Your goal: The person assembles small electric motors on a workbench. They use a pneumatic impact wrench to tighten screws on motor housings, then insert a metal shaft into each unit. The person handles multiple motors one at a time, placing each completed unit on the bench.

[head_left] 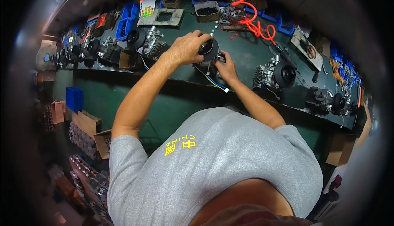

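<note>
On the workbench in front of me stands a small engine with a round black flywheel (210,50) on it. My left hand (185,48) is closed over the flywheel's left side, its fingers curled round the rim. At the lower right of the same engine my right hand (226,68) is closed, with thumb and fingers together against its side; what they pinch is too small to make out. Below the engine, coloured wires with a white connector (226,90) hang over the bench's front edge. My hands hide much of the engine body.
Similar engines stand left, one with a black flywheel (136,39), and right, another flywheel (285,74). A coiled orange air hose (256,25) hangs at the back. Blue bins (123,29), a carton of dark parts (207,11) and a metal plate (161,18) line the green bench (246,47).
</note>
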